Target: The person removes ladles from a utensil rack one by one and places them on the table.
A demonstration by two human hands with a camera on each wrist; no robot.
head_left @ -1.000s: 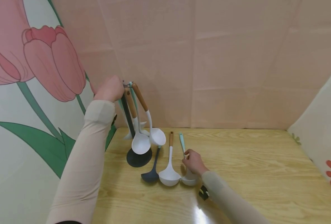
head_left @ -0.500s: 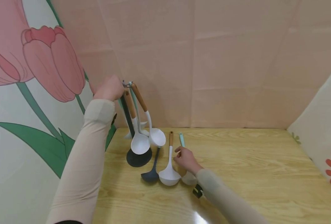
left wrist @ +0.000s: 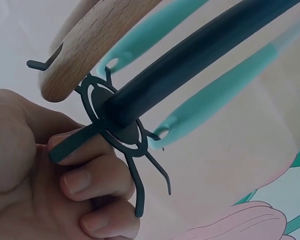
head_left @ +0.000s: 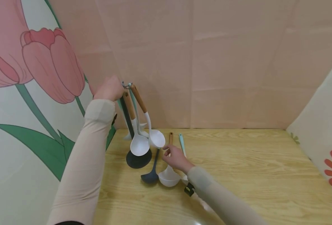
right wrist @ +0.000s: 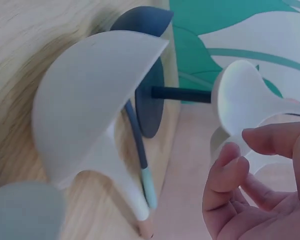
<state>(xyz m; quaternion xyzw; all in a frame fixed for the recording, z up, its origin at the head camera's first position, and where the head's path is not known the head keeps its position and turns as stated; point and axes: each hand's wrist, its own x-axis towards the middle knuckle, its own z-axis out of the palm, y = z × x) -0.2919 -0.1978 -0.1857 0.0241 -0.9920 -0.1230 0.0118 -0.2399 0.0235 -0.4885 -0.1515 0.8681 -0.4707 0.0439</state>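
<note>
My left hand (head_left: 108, 89) grips the top of a dark stand (head_left: 139, 160); in the left wrist view its fingers curl against the hooked ring (left wrist: 122, 135). White ladles with wooden handles (head_left: 140, 146) and teal-handled utensils (left wrist: 215, 100) hang from the hooks. My right hand (head_left: 178, 157), fingers loosely bent and holding nothing, is over the handle of a white ladle (head_left: 169, 179) lying on the table. In the right wrist view the hand (right wrist: 275, 215) appears in front of a hanging ladle (right wrist: 240, 95); whether they touch I cannot tell.
A dark ladle (head_left: 150, 178) lies left of the white one, and a teal-handled ladle (head_left: 181, 142) lies to its right, its bowl mostly hidden by my right hand and sleeve. The wooden table (head_left: 253, 168) meets a pink backdrop, with a tulip-patterned wall at the left.
My right hand has moved left and slightly up, from the teal-handled ladle to above the white ladle's handle. My left hand has kept its grip on the stand top.
</note>
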